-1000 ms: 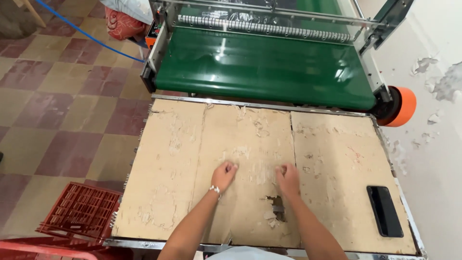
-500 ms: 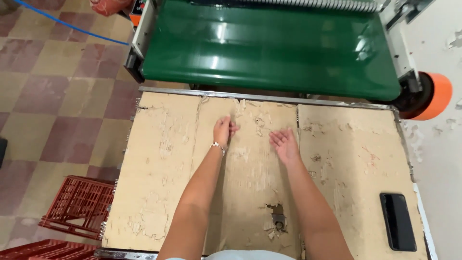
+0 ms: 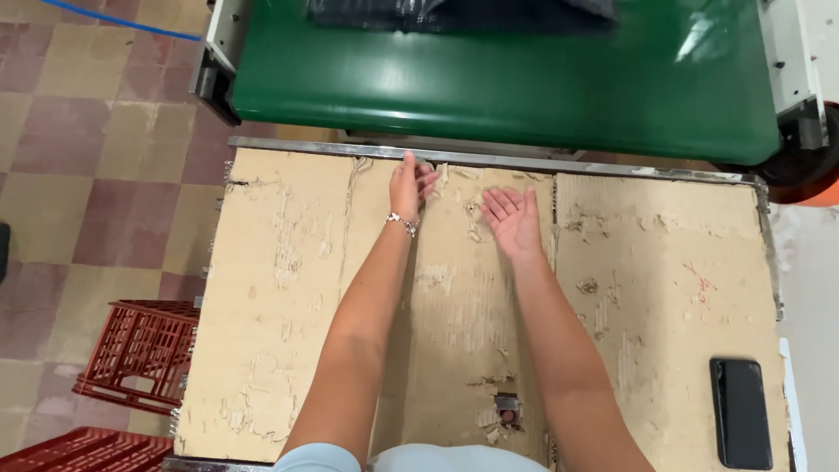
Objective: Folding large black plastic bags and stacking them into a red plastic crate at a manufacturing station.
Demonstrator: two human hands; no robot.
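Note:
Both arms reach forward over a work table covered with worn, torn cardboard (image 3: 288, 288). My left hand (image 3: 409, 185) is held edge-on near the table's far edge, fingers straight and together, holding nothing. My right hand (image 3: 514, 218) is beside it, palm turned up, fingers spread, also holding nothing. A bracelet sits on the left wrist. Just beyond the hands runs a green conveyor belt (image 3: 507, 87), with a dark plastic-wrapped bundle (image 3: 463, 13) at its far end.
A black phone (image 3: 740, 413) lies at the table's near right corner. Red plastic crates (image 3: 135, 354) stand on the tiled floor to the left. An orange roller end (image 3: 813, 179) sticks out at the right of the conveyor. A small hole (image 3: 505, 409) shows in the cardboard.
Both hands have slid forward across the cardboard from the table's middle to its far edge. They lay flat before; now the left is edge-on and the right is palm up.

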